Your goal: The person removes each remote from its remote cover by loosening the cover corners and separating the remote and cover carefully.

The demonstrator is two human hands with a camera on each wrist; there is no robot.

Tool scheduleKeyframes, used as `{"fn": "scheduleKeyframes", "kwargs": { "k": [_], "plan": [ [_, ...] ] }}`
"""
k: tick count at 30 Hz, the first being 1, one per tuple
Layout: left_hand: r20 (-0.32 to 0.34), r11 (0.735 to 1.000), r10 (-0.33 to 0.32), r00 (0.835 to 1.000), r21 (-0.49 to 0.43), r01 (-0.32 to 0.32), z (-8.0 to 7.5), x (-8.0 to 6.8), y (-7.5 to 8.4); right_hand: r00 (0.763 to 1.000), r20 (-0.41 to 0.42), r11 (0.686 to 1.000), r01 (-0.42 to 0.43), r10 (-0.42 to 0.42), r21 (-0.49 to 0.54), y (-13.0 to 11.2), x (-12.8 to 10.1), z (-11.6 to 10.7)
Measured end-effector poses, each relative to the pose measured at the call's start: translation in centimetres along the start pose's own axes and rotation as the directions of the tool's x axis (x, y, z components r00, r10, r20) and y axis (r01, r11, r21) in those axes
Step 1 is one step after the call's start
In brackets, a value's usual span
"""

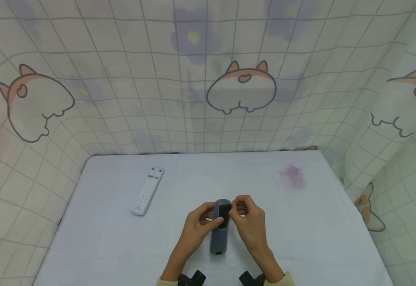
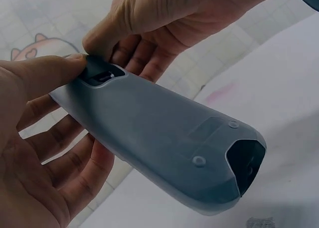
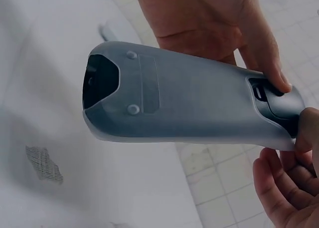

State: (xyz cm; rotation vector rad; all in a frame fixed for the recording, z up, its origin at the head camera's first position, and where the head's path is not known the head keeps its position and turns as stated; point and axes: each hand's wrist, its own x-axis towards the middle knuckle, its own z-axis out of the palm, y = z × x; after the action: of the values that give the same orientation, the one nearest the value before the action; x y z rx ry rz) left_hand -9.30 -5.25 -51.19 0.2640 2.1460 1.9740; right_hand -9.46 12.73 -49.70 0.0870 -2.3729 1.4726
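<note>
Grey silicone sleeve [image 1: 219, 232] held up over the near middle of the bench [image 1: 301, 222], my left hand [image 1: 199, 224] and right hand [image 1: 249, 222] both on its far end, fingers [image 2: 47, 76] and thumbs pinching the rim around the dark remote inside [image 1: 224, 214]. By my reading the sleeve covers nearly the whole body; only that top end shows bare, so seating the rim is what's left. White remote [image 1: 147, 190] lies apart, far left

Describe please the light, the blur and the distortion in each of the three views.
Head view: even soft light, fisheye bending of the backdrop grid, white remote slightly soft. Left wrist view: the grey silicone cover is dim, the left hand near. Right wrist view: dim too, background tiles blurred, cover sharp.
</note>
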Motion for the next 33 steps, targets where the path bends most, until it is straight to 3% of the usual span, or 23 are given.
{"fn": "scheduleKeyframes", "kwargs": {
  "k": [18, 33],
  "plan": [
    [0.076, 0.997, -0.027, 0.997, -0.070, 0.032, -0.8, -0.3, 0.0, 0.982, 0.125, 0.971, -0.160, 0.139, 0.179, 0.0, 0.4, -0.3],
    [0.120, 0.996, 0.013, 0.993, -0.084, -0.003, -1.2, -0.5, -0.3, 0.966, 0.229, 0.942, -0.186, 0.123, 0.279, 0.4, 0.8, -0.7]
  ]
}}
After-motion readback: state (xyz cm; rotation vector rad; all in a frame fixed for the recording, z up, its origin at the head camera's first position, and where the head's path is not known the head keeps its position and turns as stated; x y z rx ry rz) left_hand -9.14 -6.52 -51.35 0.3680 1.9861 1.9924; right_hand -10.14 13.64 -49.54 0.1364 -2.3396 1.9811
